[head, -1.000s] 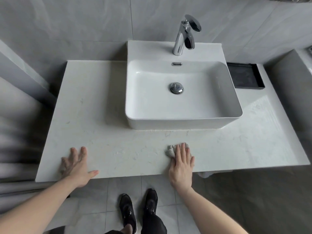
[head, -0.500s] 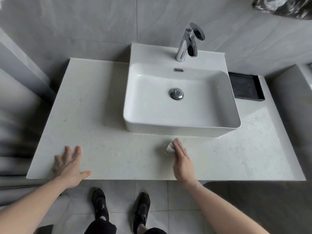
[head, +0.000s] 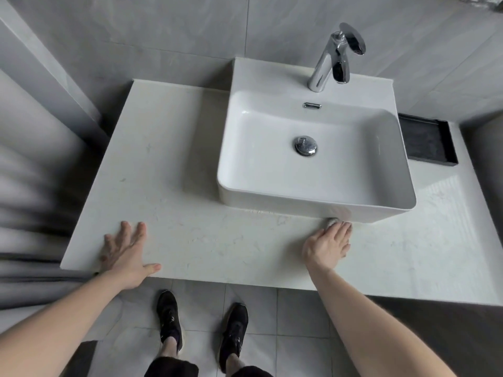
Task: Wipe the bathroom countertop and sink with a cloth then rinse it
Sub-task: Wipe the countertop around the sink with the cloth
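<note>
While pale and faintly veined, the one countertop (head: 190,191) carries one white rectangular sink (head: 313,159) with one chrome tap (head: 330,58) and one round drain plug (head: 305,145). Two hands lie on the stone: the left hand (head: 123,253) flat with fingers spread, the right hand (head: 328,247) pressing one small grey-white cloth (head: 331,222) under straight fingers, against the sink's front wall.
</note>
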Demonstrator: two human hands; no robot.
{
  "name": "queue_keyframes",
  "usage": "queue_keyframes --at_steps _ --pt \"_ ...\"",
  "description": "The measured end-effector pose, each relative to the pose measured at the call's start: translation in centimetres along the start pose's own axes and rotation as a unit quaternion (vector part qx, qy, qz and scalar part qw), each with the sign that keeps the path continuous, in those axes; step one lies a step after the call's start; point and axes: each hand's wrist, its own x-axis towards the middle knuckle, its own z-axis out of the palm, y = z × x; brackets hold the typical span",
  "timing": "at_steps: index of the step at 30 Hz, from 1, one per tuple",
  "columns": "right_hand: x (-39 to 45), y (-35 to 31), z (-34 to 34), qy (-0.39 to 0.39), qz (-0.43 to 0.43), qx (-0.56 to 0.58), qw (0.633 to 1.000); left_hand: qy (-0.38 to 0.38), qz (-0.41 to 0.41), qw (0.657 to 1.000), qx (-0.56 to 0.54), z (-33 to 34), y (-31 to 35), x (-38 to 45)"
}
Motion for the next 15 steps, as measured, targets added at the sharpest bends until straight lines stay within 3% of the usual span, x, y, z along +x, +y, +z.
queue_keyframes --at_steps 6,11,15 --pt "-8.5 -5.9 4.8 -0.066 -0.122 -0.006 0.99 0.0 -0.002 1.0 -0.006 -0.1 0.1 -0.1" --pt "-13.0 -7.8 6.7 -0.17 -0.337 -0.051 0.925 0.004 0.0 1.0 -0.005 -0.1 0.1 -0.1" --pt "-11.8 -6.9 4.7 -0.22 -0.371 0.024 0.902 0.004 0.003 1.0 -0.009 -0.1 0.0 -0.1"
